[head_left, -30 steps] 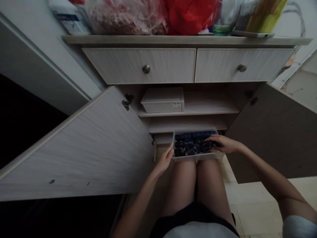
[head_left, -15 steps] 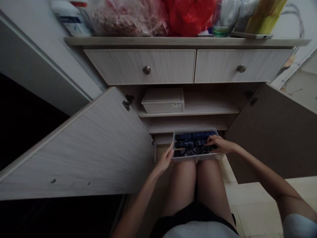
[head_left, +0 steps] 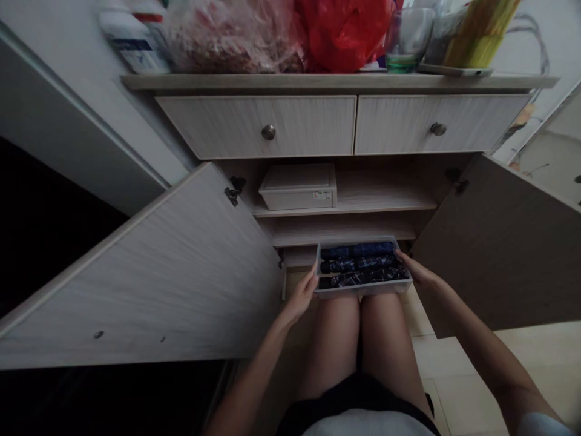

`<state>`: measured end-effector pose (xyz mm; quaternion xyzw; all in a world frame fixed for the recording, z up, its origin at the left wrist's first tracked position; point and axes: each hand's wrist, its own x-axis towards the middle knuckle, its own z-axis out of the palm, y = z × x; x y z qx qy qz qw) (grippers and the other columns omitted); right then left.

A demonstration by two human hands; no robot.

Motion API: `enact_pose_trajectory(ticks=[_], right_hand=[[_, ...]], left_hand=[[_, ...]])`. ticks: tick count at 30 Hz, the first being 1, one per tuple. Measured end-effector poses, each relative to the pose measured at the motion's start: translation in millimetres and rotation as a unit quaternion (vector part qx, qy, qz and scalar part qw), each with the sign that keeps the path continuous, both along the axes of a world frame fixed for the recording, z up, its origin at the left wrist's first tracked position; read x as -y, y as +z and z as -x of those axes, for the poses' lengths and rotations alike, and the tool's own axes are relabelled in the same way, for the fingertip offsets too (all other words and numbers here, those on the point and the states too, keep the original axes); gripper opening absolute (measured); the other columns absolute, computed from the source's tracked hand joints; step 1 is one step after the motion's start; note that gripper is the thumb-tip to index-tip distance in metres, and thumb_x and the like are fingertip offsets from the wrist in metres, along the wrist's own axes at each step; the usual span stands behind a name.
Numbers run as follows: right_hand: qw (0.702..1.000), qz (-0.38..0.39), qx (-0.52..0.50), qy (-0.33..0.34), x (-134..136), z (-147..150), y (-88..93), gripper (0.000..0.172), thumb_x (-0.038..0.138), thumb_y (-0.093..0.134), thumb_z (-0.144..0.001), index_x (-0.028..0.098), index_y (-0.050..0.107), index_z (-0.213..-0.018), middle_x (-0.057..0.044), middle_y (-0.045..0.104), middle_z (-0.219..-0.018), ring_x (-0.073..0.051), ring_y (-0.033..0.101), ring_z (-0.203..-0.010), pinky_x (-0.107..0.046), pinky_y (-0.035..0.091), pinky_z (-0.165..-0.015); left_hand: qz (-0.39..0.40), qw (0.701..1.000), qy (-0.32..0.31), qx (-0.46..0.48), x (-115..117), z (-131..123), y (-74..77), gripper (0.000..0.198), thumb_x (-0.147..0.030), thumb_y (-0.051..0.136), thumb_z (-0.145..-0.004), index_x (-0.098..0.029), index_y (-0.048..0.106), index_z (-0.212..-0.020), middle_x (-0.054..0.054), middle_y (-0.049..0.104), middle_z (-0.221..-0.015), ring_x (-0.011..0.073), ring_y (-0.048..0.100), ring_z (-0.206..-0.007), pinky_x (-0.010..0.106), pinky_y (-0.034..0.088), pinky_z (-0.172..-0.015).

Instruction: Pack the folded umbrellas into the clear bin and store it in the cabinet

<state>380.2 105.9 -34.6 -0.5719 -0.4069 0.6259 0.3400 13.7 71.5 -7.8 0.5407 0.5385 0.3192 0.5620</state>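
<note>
A shallow white plastic tray point(head_left: 363, 289) rests over my knees, in front of the open cabinet. Inside it lie three rolled dark blue plaid cloths point(head_left: 358, 264) side by side. My left hand point(head_left: 300, 297) grips the tray's left end, fingers wrapped round the rim. My right hand point(head_left: 415, 271) holds the tray's right end, fingers along its edge.
The wooden cabinet has both doors swung wide, the left door point(head_left: 149, 272) and the right door point(head_left: 499, 242). A lidded white box point(head_left: 298, 186) sits on the upper shelf. Two shut drawers point(head_left: 267, 124) lie above. Bags, a bottle and a glass stand on top.
My right hand has left the rolled cloths inside the tray and moved out to the tray's right end. My left hand has stayed on the left end.
</note>
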Motion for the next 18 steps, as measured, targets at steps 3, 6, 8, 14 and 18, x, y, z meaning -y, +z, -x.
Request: enact_pose_trajectory(ticks=[3,6,8,14,18], right_hand=[[0.999,0.023,-0.024,-0.038,4.3,6.7,-4.9,0.053,0.066,0.051,-0.086,0.02,0.07,-0.106,-0.012,0.076,-0.105,-0.032,0.07,-0.109,-0.051,0.051,-0.105],[0.997,0.025,-0.034,-0.06,4.8,7.5,-4.6,0.045,0.058,0.054,-0.086,0.02,0.069,-0.105,-0.011,0.077,-0.101,-0.031,0.071,-0.107,-0.05,0.052,-0.104],[0.996,0.032,-0.042,-0.07,5.2,6.8,-3.4,0.04,0.052,0.054,-0.088,0.021,0.068,-0.108,-0.01,0.078,-0.101,-0.03,0.071,-0.108,-0.049,0.052,-0.105],[0.995,0.029,-0.056,-0.071,7.5,7.9,-1.0,0.037,0.047,0.053,-0.089,0.02,0.067,-0.111,-0.01,0.077,-0.106,-0.029,0.071,-0.108,-0.047,0.051,-0.106],[0.997,0.012,-0.044,-0.068,7.7,7.4,-3.7,0.04,0.05,0.054,-0.087,0.021,0.067,-0.112,-0.008,0.077,-0.108,-0.029,0.071,-0.107,-0.048,0.051,-0.105]], left_hand=[[-0.003,1.0,0.005,0.0,1.0,-0.6,-0.5,0.081,-0.069,0.049,-0.089,-0.03,0.032,-0.158,0.005,0.031,-0.164,0.0342,0.031,-0.151,0.05,0.049,-0.107],[0.0,1.0,0.013,0.002,1.5,-0.7,0.2,0.081,-0.069,0.049,-0.089,-0.029,0.034,-0.158,0.007,0.035,-0.163,0.0352,0.036,-0.148,0.052,0.049,-0.107],[0.003,1.0,0.016,0.002,1.1,-0.4,1.0,0.081,-0.069,0.05,-0.089,-0.029,0.035,-0.158,0.007,0.036,-0.163,0.0358,0.038,-0.147,0.053,0.05,-0.105],[-0.005,1.0,0.022,-0.002,3.1,-3.1,-2.9,0.081,-0.071,0.048,-0.089,-0.029,0.036,-0.157,0.007,0.032,-0.164,0.0356,0.033,-0.149,0.054,0.046,-0.109],[-0.028,0.999,0.02,-0.036,-3.4,0.6,-1.8,0.071,-0.07,0.049,-0.088,-0.033,0.051,-0.148,0.005,0.04,-0.16,0.0335,0.038,-0.147,0.051,0.043,-0.113]])
